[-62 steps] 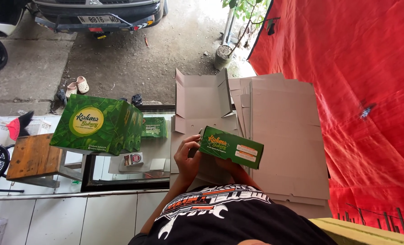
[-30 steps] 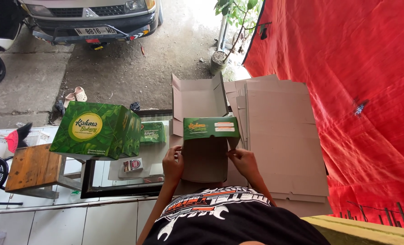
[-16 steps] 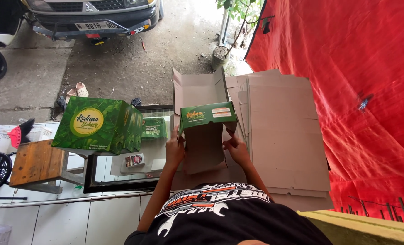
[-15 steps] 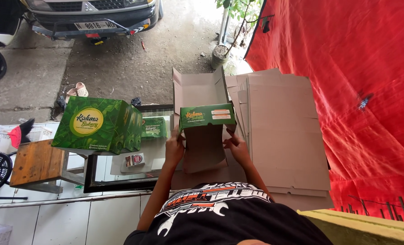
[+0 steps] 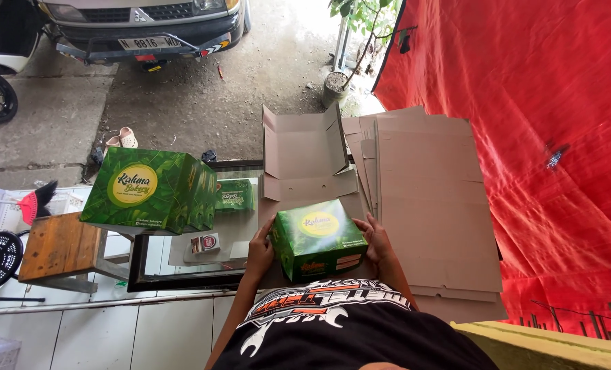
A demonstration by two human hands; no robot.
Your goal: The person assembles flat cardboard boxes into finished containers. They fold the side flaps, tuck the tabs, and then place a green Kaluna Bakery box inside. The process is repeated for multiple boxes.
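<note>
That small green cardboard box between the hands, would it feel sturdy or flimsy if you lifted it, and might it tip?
The small green cardboard box is probably light and a bit squashy: it looks like thin folded card. The left hand and right hand press its sides, which likely steadies it. Its broad, low shape suggests it won't tip easily.

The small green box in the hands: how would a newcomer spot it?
Start at the red tarp, then the flat brown cardboard sheets beside it. At their near edge, the left hand and right hand grip a small green cardboard box, the only one held, smaller than the big green boxes further left.
</note>
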